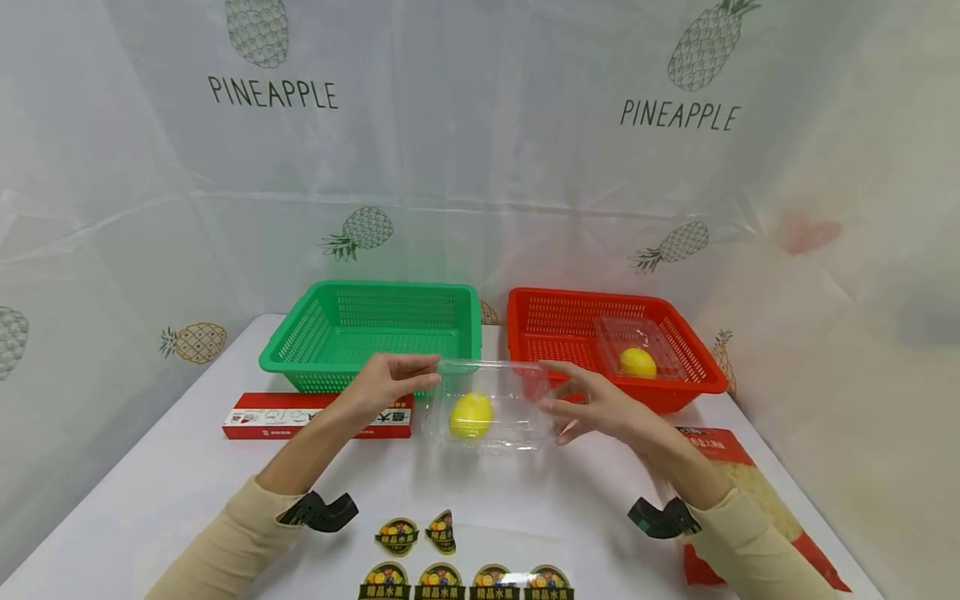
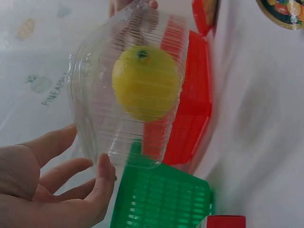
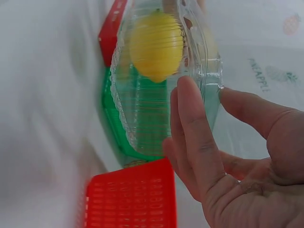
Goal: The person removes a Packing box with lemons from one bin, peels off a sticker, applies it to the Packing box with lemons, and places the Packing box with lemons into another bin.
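Above the white table, a clear plastic clamshell box [image 1: 517,400] is held up between both hands. It looks closed, and one yellow lemon [image 1: 471,416] shows through its ribbed wall, nearer the left end in the head view. My left hand [image 1: 381,386] pinches the left end, thumb and fingers at the rim in the left wrist view. At the other end, my right hand [image 1: 588,402] grips the rim between thumb and fingers; the right wrist view shows its long fingers [image 3: 197,128] against the side wall.
Behind stand a green basket [image 1: 367,362] and a red basket [image 1: 540,346] containing another clear box [image 1: 660,337] with a lemon. A red-and-white carton [image 1: 258,429] lies left, a red bag [image 1: 765,492] right. Round fruit stickers [image 1: 441,579] lie in front.
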Demonstrator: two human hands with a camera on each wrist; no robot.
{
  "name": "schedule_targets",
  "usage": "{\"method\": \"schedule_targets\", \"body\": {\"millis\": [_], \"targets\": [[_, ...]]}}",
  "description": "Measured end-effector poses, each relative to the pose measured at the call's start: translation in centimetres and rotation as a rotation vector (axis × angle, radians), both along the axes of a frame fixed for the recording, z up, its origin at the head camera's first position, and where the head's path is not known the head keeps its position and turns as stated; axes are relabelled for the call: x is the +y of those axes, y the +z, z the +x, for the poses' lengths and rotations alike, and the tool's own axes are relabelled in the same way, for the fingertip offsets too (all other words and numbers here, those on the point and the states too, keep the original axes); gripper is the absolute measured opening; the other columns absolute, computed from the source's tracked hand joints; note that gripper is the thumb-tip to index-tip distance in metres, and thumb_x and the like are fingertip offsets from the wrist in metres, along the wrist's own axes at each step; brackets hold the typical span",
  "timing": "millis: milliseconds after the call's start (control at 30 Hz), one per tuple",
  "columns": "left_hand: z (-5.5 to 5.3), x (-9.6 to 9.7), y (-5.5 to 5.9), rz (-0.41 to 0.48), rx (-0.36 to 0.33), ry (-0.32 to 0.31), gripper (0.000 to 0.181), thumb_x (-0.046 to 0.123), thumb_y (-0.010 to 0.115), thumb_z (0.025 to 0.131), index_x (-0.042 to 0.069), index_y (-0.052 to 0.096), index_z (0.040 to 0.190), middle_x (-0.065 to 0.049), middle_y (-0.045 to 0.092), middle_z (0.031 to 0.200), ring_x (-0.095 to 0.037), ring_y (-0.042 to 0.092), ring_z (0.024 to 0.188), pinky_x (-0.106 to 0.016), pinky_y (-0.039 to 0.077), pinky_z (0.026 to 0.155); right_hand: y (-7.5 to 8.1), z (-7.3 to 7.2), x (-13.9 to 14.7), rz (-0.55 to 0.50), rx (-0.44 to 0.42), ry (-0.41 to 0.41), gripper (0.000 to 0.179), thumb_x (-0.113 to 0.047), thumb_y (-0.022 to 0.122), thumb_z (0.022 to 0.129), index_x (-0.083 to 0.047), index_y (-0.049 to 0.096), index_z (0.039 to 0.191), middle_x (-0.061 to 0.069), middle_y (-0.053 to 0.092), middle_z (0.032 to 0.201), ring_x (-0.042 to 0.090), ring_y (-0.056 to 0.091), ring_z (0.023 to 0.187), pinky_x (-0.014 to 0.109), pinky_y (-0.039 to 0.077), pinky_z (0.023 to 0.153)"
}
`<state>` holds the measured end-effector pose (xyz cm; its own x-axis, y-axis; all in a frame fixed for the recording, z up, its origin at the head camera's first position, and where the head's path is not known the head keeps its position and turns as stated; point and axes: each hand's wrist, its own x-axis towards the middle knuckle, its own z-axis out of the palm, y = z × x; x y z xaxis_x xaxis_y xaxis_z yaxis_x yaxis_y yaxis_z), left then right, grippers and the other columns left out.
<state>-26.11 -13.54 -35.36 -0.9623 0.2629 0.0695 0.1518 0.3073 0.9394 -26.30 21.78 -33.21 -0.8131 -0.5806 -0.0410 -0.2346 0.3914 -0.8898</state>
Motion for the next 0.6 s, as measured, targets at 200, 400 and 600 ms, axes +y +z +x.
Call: {"method": "schedule_targets", "body": {"millis": [200,400,600], "targets": [[0.1,0.2,-0.2,-0.031,-0.019,0.004,0.063,0.041,0.075,0.085,0.015,0.057,0.139,-0.011,0.059,0.140,-0.027,0.054,0.132,-0.044,0.049,0.104,-0.6,-0.8,0.3,-0.003,-0.046,0.029,0.076,-0.026,0.068,0.092,-0.016,0.027,0.155,0.026,0.056,0.121,0.028,0.071,0.084,0.041,0.061,0.075],[0.3,0.5,0.0,-0.035,-0.028,-0.015,0.063,0.035,0.076,0.086,0.011,0.055,0.140,-0.014,0.060,0.138,-0.029,0.054,0.132,-0.043,0.050,0.103,-0.7,-1.3,0.7,0.008,-0.076,0.039,0.076,-0.027,0.069,0.092,-0.013,0.028,0.154,0.026,0.057,0.118,0.026,0.070,0.082,0.041,0.061,0.073],[0.4,1.0,-0.3,-0.085,-0.025,-0.046,0.062,0.032,0.077,0.085,0.009,0.056,0.138,-0.015,0.061,0.135,-0.032,0.057,0.128,-0.039,0.054,0.097,-0.9,-1.9,1.1,0.006,-0.116,0.063,0.075,-0.024,0.069,0.092,-0.013,0.028,0.154,0.026,0.056,0.116,0.031,0.070,0.081,0.042,0.061,0.071]]}}
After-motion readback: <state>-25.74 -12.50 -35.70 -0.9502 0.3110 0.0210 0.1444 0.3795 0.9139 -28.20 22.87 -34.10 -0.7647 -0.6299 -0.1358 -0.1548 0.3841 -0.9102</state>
